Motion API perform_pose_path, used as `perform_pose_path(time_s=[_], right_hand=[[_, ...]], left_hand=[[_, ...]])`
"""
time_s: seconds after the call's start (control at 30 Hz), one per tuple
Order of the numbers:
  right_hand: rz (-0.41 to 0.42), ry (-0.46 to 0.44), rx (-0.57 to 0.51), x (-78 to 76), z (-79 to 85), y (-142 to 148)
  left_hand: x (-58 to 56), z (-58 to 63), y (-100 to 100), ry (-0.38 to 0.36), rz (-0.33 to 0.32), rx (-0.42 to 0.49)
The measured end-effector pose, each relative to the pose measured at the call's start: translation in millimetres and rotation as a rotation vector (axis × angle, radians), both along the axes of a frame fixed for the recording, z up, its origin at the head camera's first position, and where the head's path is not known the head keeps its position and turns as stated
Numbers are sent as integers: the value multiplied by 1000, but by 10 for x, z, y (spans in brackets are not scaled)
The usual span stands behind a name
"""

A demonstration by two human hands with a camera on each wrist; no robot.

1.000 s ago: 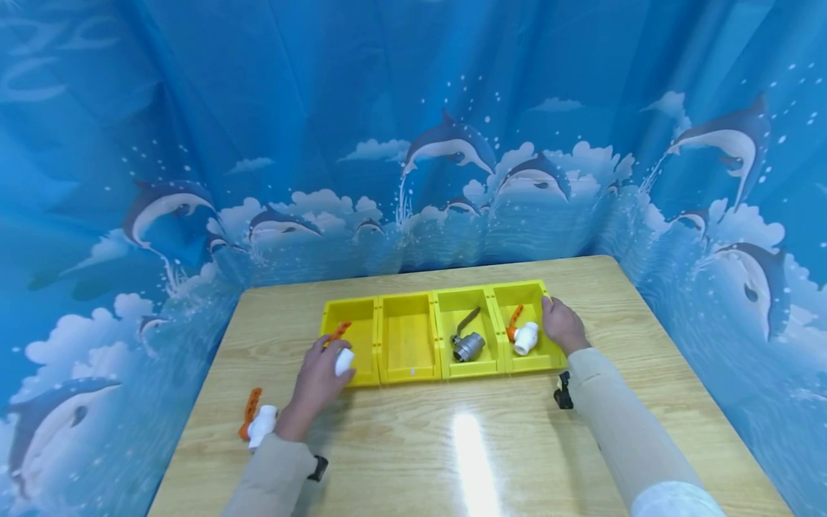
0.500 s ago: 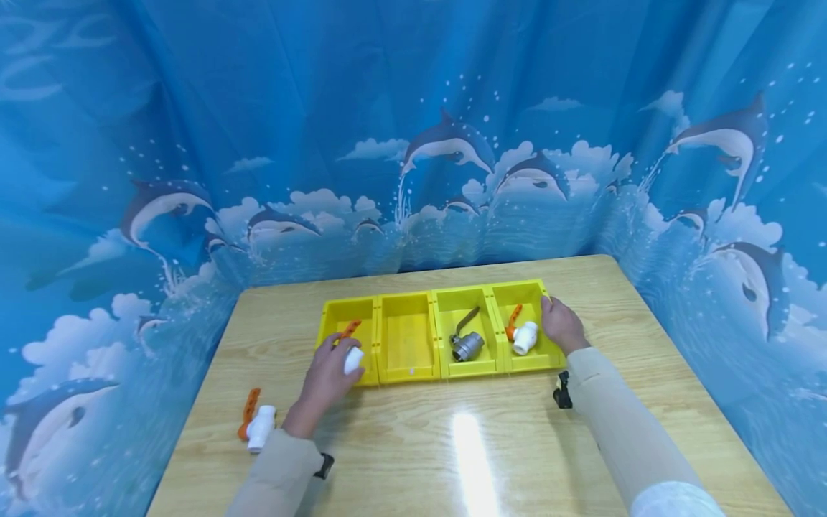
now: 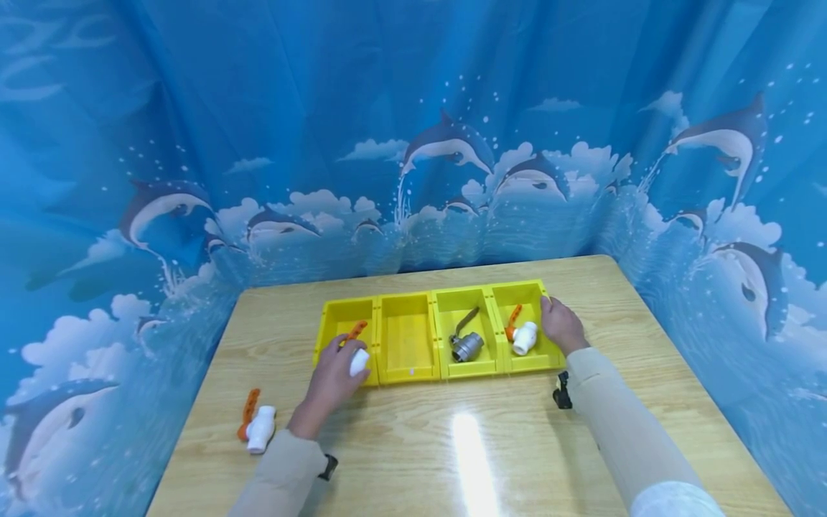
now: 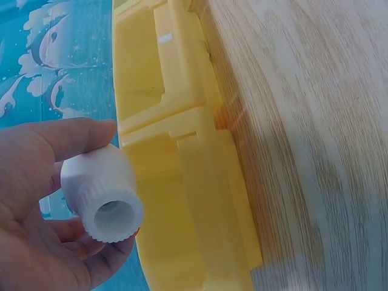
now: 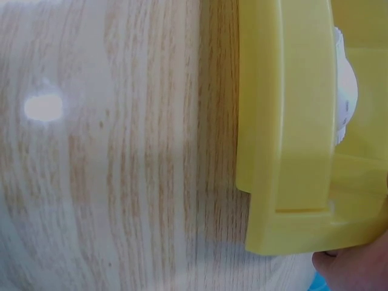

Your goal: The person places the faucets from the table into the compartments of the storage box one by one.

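In the head view my left hand (image 3: 336,377) holds a white plastic ball valve (image 3: 359,362) with an orange handle (image 3: 357,329) over the leftmost yellow bin (image 3: 328,310). The left wrist view shows thumb and fingers around the white valve body (image 4: 103,182), its ribbed open end facing the camera. At the far right my right hand (image 3: 563,324) grips the side wall of the rightmost yellow bin (image 3: 561,359). Only part of this hand (image 5: 357,267) appears in the right wrist view. Another white valve (image 3: 525,338) with an orange handle lies in that bin.
A metal valve (image 3: 468,346) with a dark lever lies in the third yellow bin (image 3: 471,369). The second bin (image 3: 408,337) has a small white spot on its front. Another white-and-orange valve (image 3: 261,429) lies on the wooden table (image 3: 413,445). A blue dolphin curtain (image 3: 388,143) hangs behind.
My left hand has moved a little right and forward with the white valve, further over the leftmost bin. My right hand has stayed at the rightmost bin's wall.
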State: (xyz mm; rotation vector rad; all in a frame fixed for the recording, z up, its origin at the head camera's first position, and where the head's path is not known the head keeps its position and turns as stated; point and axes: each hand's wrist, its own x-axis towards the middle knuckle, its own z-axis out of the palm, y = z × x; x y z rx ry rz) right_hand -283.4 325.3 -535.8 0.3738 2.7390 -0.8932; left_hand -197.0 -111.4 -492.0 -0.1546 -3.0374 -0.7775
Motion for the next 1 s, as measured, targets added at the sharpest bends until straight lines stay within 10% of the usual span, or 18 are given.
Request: perform_pose_path(time_s=[1.0], right_hand=[[-21,4,15,-3,-29,0]], left_hand=[[-5,-49,285,-105,13,-19]])
